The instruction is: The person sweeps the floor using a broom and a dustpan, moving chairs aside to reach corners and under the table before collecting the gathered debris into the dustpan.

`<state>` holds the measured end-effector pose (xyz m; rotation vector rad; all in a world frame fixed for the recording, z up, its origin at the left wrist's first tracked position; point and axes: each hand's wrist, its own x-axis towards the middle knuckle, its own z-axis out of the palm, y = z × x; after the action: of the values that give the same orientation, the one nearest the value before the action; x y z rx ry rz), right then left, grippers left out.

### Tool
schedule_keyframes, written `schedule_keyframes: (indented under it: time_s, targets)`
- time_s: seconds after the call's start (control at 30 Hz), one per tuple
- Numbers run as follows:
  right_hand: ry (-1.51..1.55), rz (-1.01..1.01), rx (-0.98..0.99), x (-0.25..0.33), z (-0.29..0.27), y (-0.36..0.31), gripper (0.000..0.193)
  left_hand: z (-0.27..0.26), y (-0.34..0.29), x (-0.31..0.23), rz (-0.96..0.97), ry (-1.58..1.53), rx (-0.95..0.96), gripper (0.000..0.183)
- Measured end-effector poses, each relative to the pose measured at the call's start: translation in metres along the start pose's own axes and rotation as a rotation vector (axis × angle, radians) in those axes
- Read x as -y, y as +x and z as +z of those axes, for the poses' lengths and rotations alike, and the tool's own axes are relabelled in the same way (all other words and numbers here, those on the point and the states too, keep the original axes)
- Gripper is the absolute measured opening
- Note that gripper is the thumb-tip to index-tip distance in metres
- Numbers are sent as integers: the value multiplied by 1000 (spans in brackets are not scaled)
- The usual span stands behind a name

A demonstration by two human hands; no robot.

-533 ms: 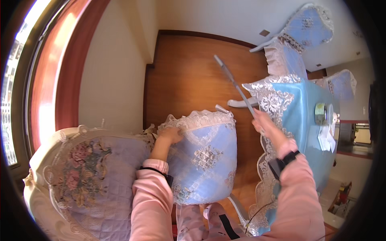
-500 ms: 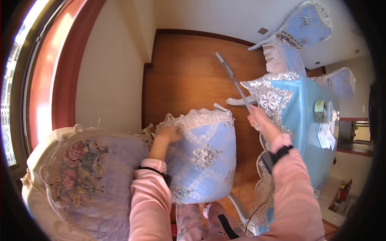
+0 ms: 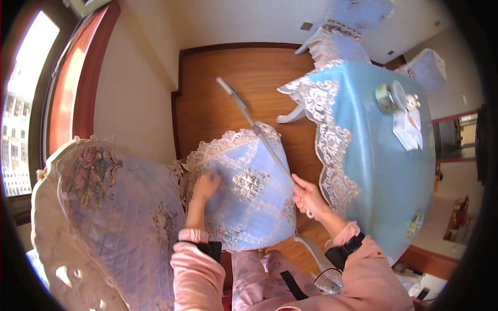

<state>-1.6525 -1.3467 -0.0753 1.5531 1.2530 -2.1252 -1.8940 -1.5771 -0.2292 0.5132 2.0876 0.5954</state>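
The right fingers [image 3: 303, 192] are clamped around the near end of the stick [image 3: 256, 128], which runs forward and leftward from them, across the seat's [image 3: 249, 184] far corner in view, to a head well beyond. It looks light and stiff, perhaps slippery along its smooth shaft; the near end suits a firm hold. The left fingers [image 3: 207, 179] rest on the soft-looking seat, thumb apart; the lace [image 3: 228, 142] just beyond them seems delicate, best pinched gently.
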Motion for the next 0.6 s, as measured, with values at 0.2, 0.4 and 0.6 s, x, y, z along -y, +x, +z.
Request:
schedule_keyframes:
  time_s: [0.2, 0.4, 0.6]
  targets:
    - [-430, -529, -28, -96, -66, -104, 52, 3, -155, -88, 165, 175, -313, 54]
    - [-46, -199, 89, -159, -107, -280, 50, -43, -358, -163, 285, 625, -873, 43]
    - [64, -200, 67, -265, -146, -360, 50, -99, -484, -155, 63, 872, -1362, 60]
